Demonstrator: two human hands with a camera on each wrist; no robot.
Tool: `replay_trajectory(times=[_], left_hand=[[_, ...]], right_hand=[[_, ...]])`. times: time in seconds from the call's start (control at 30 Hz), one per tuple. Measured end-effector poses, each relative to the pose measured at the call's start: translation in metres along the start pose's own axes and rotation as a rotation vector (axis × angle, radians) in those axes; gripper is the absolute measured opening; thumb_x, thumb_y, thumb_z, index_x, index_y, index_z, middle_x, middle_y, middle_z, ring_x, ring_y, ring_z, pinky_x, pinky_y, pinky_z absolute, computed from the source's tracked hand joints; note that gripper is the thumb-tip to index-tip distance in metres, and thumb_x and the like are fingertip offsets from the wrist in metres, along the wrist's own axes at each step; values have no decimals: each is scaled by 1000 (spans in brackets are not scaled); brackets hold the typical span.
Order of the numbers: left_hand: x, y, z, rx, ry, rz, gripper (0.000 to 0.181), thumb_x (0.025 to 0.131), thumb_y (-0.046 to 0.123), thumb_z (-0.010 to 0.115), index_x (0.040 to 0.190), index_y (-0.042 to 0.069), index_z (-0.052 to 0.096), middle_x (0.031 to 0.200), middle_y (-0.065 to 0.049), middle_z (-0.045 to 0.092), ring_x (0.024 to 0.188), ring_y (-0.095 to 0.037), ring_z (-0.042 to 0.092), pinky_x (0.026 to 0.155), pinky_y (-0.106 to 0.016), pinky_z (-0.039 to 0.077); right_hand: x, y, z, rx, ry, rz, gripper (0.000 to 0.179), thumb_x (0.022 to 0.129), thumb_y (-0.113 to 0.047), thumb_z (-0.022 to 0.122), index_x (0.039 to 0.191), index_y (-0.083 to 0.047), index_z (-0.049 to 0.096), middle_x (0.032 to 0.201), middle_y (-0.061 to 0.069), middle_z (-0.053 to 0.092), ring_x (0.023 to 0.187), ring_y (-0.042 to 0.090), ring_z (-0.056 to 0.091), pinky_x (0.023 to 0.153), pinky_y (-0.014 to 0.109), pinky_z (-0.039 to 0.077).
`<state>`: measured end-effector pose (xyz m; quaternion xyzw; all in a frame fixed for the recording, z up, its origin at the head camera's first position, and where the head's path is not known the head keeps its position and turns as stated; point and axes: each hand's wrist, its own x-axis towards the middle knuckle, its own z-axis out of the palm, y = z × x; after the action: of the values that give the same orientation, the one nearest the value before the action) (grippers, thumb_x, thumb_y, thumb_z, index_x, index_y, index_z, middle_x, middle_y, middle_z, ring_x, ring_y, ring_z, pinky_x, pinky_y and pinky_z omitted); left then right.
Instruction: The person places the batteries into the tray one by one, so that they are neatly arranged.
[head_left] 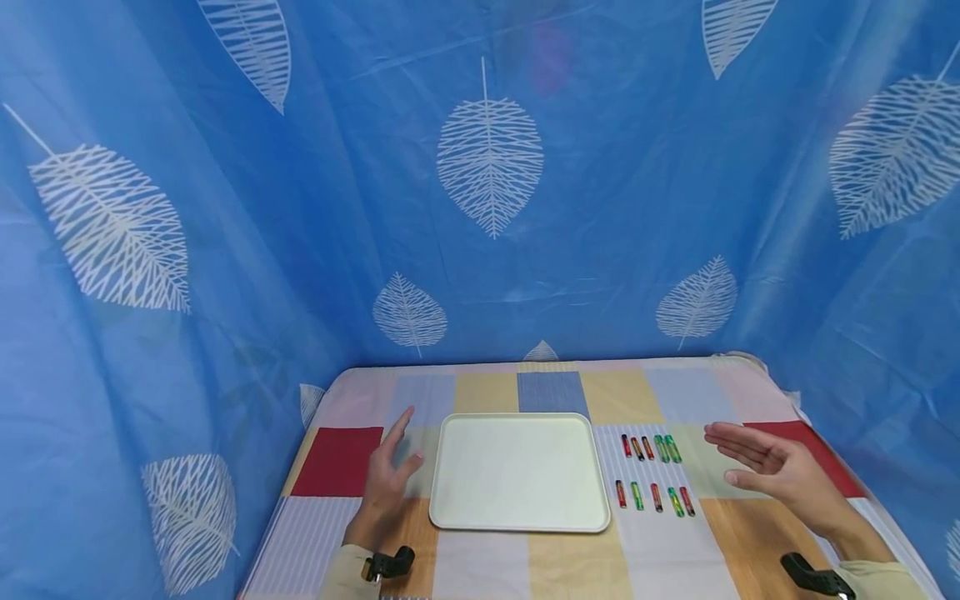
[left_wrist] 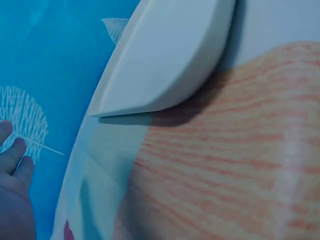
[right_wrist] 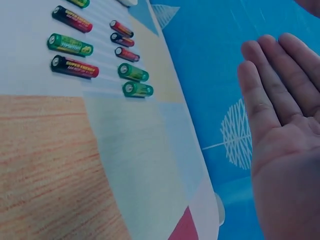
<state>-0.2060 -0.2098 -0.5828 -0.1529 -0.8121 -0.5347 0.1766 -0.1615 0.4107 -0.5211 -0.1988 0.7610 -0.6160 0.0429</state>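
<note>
In the left wrist view, the left hand (left_wrist: pixel 15 192) is cut off by the left edge and the pale tray (left_wrist: pixel 170 55) by the top. In the right wrist view, the right edge crops the right hand (right_wrist: pixel 289 140), the top edge a green battery (right_wrist: pixel 80 2). Print on the batteries (head_left: pixel 656 497) is too small to read in the head view.

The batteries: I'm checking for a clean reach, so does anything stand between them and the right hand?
Nothing visible does. In the head view, only patterned cloth lies between the right hand and the two rows of batteries. The tray lies on the batteries' far side from that hand, out of the way.
</note>
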Motion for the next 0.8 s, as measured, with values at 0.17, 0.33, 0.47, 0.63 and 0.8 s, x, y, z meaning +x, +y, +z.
replay_trajectory(times=[0.17,0.33,0.47,0.63,0.8], left_hand=[[-3,-6,5,7,-49,-72,69,98,3,66,164,-2,45,171,-27,43,157,-55,36,123,-81,26],[-4,-9,10,-40,-95,-156,69,99,0,65,165,0,45,172,-23,43,161,-50,35,129,-73,24],[-6,-10,13,-57,-111,-205,69,98,0,65,164,2,48,172,-22,44,162,-49,35,130,-70,25],[-7,-11,16,-60,-124,-241,69,98,0,67,164,6,50,172,-20,45,162,-47,37,130,-68,26],[-7,-13,19,-51,-138,-268,68,98,-1,67,164,8,51,170,-20,47,160,-46,41,130,-67,29]], right_hand=[[-1,10,2,34,-32,29,61,103,14,60,160,16,38,150,-18,68,134,-3,65,94,30,65],[0,21,9,56,-46,64,60,101,13,62,158,16,41,149,-15,70,132,-1,68,96,29,64],[3,27,16,60,-58,107,60,101,11,64,157,16,42,147,-16,70,131,1,69,97,26,63],[5,34,21,51,-81,195,64,102,4,69,158,14,42,145,-15,71,131,1,69,97,26,63],[5,42,23,43,-91,248,66,100,-1,73,158,14,44,146,-9,72,129,-2,69,98,23,62]])
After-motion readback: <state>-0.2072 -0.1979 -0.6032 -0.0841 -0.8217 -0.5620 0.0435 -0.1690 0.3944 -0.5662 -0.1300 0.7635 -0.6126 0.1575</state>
